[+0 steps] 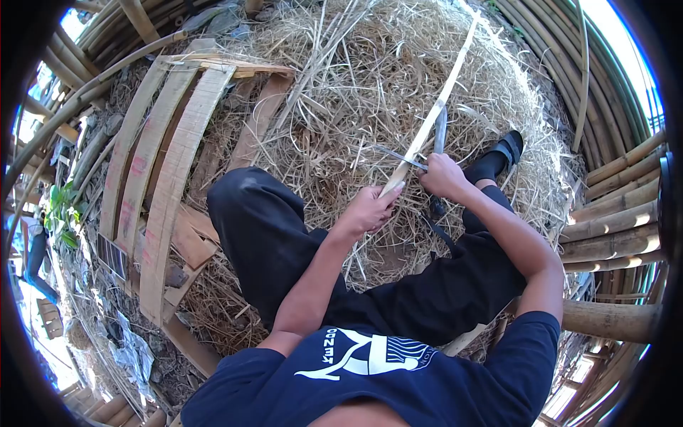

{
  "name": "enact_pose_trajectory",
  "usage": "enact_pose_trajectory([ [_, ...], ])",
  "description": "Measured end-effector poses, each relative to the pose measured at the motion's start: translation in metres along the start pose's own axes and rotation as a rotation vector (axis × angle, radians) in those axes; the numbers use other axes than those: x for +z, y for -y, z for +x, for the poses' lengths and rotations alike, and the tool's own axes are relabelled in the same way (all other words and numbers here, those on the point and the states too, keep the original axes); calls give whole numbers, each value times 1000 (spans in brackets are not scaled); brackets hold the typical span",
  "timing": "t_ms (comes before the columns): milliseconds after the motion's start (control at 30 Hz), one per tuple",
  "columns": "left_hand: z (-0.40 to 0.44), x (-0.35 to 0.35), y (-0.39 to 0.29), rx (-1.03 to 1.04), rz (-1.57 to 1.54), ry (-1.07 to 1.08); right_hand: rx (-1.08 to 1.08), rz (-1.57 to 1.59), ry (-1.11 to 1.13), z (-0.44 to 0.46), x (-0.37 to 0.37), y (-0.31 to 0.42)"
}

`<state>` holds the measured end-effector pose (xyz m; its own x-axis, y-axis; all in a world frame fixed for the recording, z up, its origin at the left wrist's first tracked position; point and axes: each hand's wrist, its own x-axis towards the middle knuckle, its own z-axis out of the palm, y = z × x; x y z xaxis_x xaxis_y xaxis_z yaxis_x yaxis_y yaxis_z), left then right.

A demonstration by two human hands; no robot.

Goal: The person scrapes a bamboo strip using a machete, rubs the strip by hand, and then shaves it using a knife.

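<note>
Right of the pale slatted wooden crate [181, 171], I have the work in my feed: a long, narrow, cream-coloured bamboo-like strip [435, 110] slanting up and away over dry, straw-coloured shavings [334, 128]. A thin grey metal blade [390, 152] crosses it near its lower end. Bare left hand [370, 208], nearer the crate: thumb and fingers pinch that lower end. Bare right hand [442, 176], farther from the crate: fingers curled in a fist at the blade's base, handle hidden. A flat grey bar [440, 132] juts beyond that fist; same tool or not, I cannot tell. My judgement: blade low and even along the strip, light pressure, left thumb well clear of the edge. Pose: left forearm [313, 277] reaches up inside the black-trousered left leg [249, 199], wrist fairly straight; right elbow [549, 267] bent and flared away from the crate, its forearm slanting inward.
</note>
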<state>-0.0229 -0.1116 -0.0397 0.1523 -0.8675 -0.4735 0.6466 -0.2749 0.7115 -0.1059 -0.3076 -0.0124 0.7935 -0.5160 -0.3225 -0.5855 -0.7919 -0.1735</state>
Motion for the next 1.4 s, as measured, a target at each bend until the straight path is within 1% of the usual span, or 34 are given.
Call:
enact_pose_trajectory([
  [167,6,-1,4,54,74,-104,12,-26,-3,1,2,0],
  [267,11,-1,8,99,111,-130,-41,-85,-77,-5,-3,0],
  [533,16,-5,18,82,134,-118,-17,-59,-69,2,14,-14],
  [600,21,-5,27,118,194,-148,-103,-66,-128,7,21,-23],
  [700,19,-3,24,116,161,-130,-153,-72,-164,13,24,-28],
  [733,19,-3,23,93,123,-104,-115,-65,-155,18,25,-33],
  [767,20,-1,24,87,127,-99,-188,-106,-221,20,28,-41],
  [833,21,2,24,81,194,-134,-102,-83,-145,27,24,-48],
  [967,16,6,7,33,188,-108,17,-150,-125,26,4,-40],
  [1033,17,7,7,40,77,-62,-12,-217,-207,31,0,-50],
  [1100,0,8,9,29,50,-50,105,-526,18,51,-19,-100],
  [1133,-21,7,11,-58,90,-79,439,-169,-359,44,-41,-141],
  [1167,-31,-1,3,-99,128,-123,529,-250,-449,56,-51,-196],
  [1200,-34,-15,8,-58,97,-48,565,-215,-574,53,-85,-179],
  [1233,-31,-15,8,-65,74,-64,619,-176,-648,24,-98,-158],
  [1267,-26,-13,9,-61,5,-23,619,-179,-607,5,-85,-140],
  [1300,-17,-11,4,-23,-42,31,522,-92,-546,0,-85,-119],
  [1333,-10,-5,1,-14,2,22,426,-7,-509,1,-92,-104],
  [1367,-7,-2,0,-13,13,31,260,-11,-509,4,-79,-99],
  [1400,-8,-1,1,-4,-4,21,195,32,-398,1,-72,-80],
])
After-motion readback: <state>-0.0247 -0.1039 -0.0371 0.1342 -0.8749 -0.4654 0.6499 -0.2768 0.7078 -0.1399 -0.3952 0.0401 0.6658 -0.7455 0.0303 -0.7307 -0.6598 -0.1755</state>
